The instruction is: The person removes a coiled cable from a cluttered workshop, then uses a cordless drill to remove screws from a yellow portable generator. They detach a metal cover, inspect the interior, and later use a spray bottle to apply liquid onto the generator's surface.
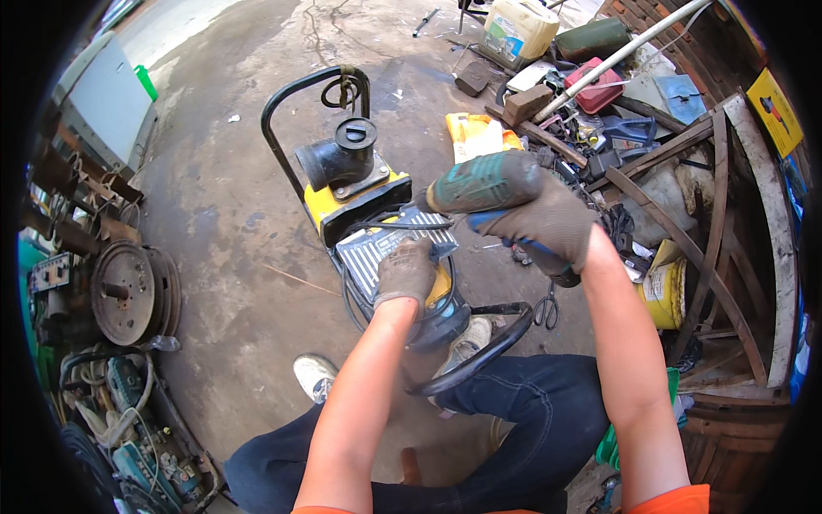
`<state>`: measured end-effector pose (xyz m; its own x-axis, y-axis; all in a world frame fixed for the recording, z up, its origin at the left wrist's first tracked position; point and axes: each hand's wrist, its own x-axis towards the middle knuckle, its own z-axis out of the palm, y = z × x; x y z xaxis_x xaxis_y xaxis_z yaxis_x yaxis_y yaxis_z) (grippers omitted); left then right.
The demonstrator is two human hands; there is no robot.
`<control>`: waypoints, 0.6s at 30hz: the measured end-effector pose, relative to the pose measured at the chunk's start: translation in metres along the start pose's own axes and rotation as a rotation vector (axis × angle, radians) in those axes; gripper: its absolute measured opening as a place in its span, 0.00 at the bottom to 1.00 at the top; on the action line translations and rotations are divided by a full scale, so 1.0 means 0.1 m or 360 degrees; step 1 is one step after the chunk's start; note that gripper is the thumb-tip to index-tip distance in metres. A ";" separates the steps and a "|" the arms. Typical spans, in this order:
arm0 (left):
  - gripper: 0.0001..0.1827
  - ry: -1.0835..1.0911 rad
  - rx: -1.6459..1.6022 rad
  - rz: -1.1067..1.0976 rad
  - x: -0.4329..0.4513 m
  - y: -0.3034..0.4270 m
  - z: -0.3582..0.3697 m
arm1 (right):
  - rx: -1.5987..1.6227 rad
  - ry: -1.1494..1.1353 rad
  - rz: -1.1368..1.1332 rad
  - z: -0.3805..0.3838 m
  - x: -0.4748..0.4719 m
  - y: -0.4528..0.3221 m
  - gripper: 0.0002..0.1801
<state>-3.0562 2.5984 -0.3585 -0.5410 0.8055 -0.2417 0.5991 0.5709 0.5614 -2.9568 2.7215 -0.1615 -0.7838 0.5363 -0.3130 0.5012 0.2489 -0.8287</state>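
Observation:
A water pump with a yellow and black body (321, 204) stands on the floor in front of me, inside a black tubular frame (275, 106). Its black pipe elbow (321, 164) has a round cap on top. My left hand (403, 266), in a grey-brown work glove, rests on the pump's grey ribbed cover (358, 257); its fingertips are hard to make out. My right hand (546, 221), gloved too, grips a green and blue cordless drill (488, 183) above the pump's right side. The drill's front end points left over the cover, and a black cable (411, 225) crosses beneath it.
Scissors (547, 310) lie on the floor to the right. Further right is a heap with a jerrycan (519, 31), a red case (594, 85), a yellow bucket (664, 289) and bent wooden slats (697, 270). A rusty wheel rim (128, 292) and machinery (138, 456) stand left.

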 end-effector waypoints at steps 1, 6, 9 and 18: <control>0.19 0.0002 0.0016 0.0015 0.02 -0.03 0.03 | 0.0036 -0.0051 -0.0028 0.09 0.06 0.00 0.24; 0.14 0.0009 0.0183 0.0119 0.00 -0.01 0.08 | -0.0195 -0.0223 -0.0125 0.36 0.31 0.09 0.27; 0.14 -0.0035 0.0282 0.0217 0.01 -0.04 0.15 | -0.0222 -0.0189 -0.0131 0.44 0.31 0.03 0.27; 0.13 0.0132 0.0224 0.0303 0.08 -0.14 0.32 | -0.0712 -0.0361 -0.0033 0.59 0.55 -0.16 0.29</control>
<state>-3.0501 2.6021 -0.3938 -0.4536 0.8882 -0.0734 0.7681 0.4314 0.4733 -3.0295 2.6995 -0.1931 -0.8305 0.3509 -0.4326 0.5536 0.6057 -0.5715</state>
